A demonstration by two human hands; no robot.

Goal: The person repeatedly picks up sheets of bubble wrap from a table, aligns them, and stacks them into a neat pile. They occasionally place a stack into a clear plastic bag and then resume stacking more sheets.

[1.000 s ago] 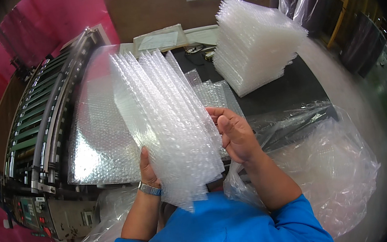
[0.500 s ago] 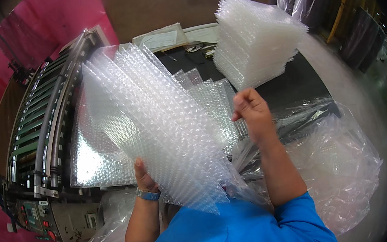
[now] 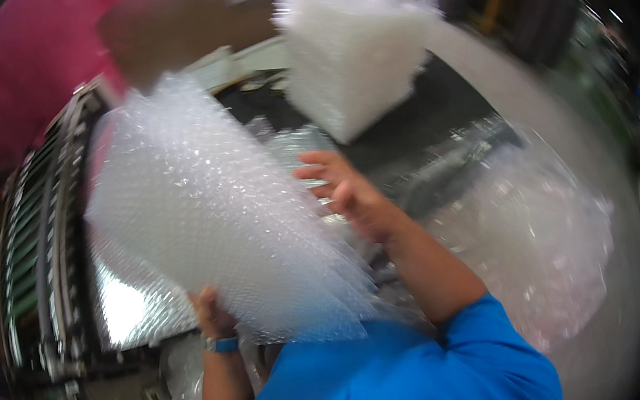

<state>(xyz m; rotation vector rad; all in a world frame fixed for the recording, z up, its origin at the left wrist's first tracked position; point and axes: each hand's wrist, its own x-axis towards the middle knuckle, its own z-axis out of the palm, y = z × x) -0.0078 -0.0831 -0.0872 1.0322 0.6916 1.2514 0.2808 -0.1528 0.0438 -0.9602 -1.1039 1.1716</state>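
Observation:
A thick sheaf of clear bubble wrap sheets [image 3: 201,206] leans across in front of my body, its top tilted to the far left. My left hand [image 3: 213,315], with a watch on the wrist, grips the lower left edge of the sheaf; the fingers behind it are hidden. Beside the right edge of the sheaf, my right hand [image 3: 342,196] has its fingers apart and holds nothing. Under the sheaf, more bubble wrap [image 3: 129,303] lies flat at the left, shining. A tall stack of bubble wrap sheets [image 3: 358,55] stands on the dark table [image 3: 444,101] at the far right.
To the left is a roller machine [image 3: 42,250] with green slats. A large clear plastic bag [image 3: 525,247] bulges at the table's right edge. Pink plastic sheeting [image 3: 48,65] hangs at the back left, beside a brown board [image 3: 163,27].
My right hand has opened from a closed shape and moved left toward the sheaf. The sheaf's sheets look less fanned. The whole view has shifted and is blurred.

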